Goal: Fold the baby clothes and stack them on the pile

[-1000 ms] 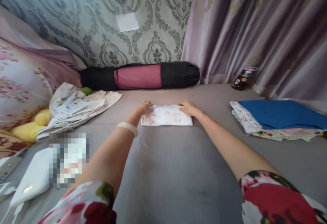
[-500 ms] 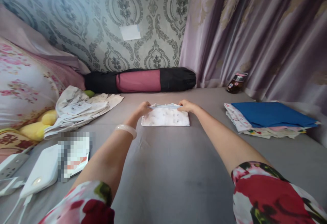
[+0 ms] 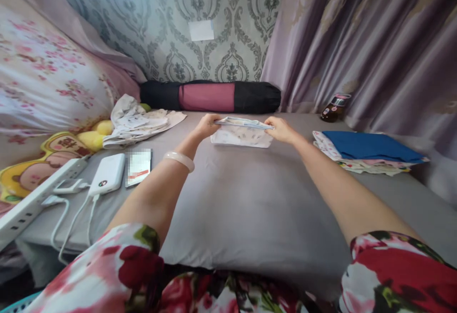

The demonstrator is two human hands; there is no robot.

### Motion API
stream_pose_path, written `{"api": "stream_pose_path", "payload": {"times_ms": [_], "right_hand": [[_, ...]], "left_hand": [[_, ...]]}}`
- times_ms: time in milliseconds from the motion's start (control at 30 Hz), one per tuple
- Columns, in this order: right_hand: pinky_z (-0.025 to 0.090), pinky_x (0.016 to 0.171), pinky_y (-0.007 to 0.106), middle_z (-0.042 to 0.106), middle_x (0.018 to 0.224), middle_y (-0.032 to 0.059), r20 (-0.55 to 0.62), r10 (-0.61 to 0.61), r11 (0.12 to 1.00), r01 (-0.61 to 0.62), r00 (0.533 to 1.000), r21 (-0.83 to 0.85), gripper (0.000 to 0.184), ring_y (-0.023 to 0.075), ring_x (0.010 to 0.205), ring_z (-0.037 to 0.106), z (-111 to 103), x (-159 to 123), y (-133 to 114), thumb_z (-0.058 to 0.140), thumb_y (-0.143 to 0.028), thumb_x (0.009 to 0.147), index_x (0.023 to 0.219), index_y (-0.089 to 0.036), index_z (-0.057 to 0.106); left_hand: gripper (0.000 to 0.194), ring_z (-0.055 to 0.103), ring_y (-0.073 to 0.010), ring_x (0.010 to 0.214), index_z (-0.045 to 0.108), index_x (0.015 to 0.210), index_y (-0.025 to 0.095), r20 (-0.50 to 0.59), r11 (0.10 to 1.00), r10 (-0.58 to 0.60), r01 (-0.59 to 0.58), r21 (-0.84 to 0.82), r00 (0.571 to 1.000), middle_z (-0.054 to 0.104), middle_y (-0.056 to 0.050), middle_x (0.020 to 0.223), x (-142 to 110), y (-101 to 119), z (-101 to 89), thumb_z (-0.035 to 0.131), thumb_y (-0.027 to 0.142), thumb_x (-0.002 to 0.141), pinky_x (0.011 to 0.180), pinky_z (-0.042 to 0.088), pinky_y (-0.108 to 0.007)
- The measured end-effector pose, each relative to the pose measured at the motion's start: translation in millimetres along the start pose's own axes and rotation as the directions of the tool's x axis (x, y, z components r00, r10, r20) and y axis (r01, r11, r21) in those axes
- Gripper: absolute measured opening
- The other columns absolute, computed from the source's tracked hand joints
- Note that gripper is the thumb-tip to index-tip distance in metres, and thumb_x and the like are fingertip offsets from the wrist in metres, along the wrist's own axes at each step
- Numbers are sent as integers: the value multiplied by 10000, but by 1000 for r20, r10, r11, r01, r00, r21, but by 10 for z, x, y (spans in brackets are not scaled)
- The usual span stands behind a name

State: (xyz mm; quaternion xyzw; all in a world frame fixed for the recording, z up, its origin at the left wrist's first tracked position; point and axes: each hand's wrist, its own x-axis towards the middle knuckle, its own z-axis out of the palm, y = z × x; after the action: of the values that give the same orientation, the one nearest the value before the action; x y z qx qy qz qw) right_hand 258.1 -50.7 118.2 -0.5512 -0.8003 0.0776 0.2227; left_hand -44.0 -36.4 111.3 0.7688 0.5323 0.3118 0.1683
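Note:
A small white folded cloth [image 3: 241, 135] with a faint print lies on the grey bed sheet [image 3: 250, 198], its far edge lifted off the sheet. My left hand [image 3: 207, 125] pinches the far left corner of that cloth. My right hand [image 3: 280, 128] pinches the far right corner. Both arms reach forward, and a pale bangle [image 3: 179, 159] sits on my left wrist.
A stack of folded cloths topped by a blue one [image 3: 367, 151] lies at the right. A heap of unfolded pale clothes [image 3: 141, 121] lies at the left. A black and pink roll bag [image 3: 210, 96] lies along the wall. A power bank [image 3: 107, 179], a power strip [image 3: 32, 198] and a dark jar [image 3: 334, 107] are nearby.
Both hands have lifted the far edge of the white cloth up off the sheet. The camera has pulled back and tilted down, showing more of the bed's left side.

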Motion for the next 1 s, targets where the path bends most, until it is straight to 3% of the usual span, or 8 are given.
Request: {"api": "stream_pose_path", "payload": {"times_ms": [233,367,467,733,1000], "right_hand": [[422,827,267,680,1034,43,27,-67,998,67,997,0,308,193,947,603,197,-697,-88,527,-121,810,1099,-193,607],[404,907,258,663,1095,49,63,-155,987,158,986,-31,389,177,1017,584,274,-975,-183,459,-46,803,1128,-188,619],[383,970,273,633,1172,69,77,-156,983,162,985,-80,418,185,1097,548,376,-1120,-200,456,-44,816,1176,-178,620],[395,1008,321,603,1242,69,70,-154,977,163,986,-138,478,203,1157,517,661,-1393,-138,431,-14,813,1199,-208,635],[410,999,283,602,1240,72,16,-156,985,156,988,-74,565,185,1150,529,793,-1527,-89,400,52,728,1166,-187,664]], "left_hand": [[313,591,-172,780,704,949,140,-5,988,61,-60,142,998,688,-39,814,-690,168,90,480,130,730,750,440,-259],[337,610,-181,876,690,949,167,26,969,96,-99,226,995,700,-56,949,-977,155,181,472,76,709,828,446,-265],[337,608,-192,949,682,972,183,54,950,99,-110,291,994,692,-64,1016,-1146,97,267,473,82,728,874,447,-282],[419,568,-210,1139,669,1062,214,128,911,111,-153,383,986,658,-47,1192,-1505,-32,420,448,50,746,992,425,-338],[530,575,-194,1162,663,1099,198,139,931,110,-151,333,984,645,-53,1229,-1606,-68,471,426,9,665,1018,444,-318]]}}
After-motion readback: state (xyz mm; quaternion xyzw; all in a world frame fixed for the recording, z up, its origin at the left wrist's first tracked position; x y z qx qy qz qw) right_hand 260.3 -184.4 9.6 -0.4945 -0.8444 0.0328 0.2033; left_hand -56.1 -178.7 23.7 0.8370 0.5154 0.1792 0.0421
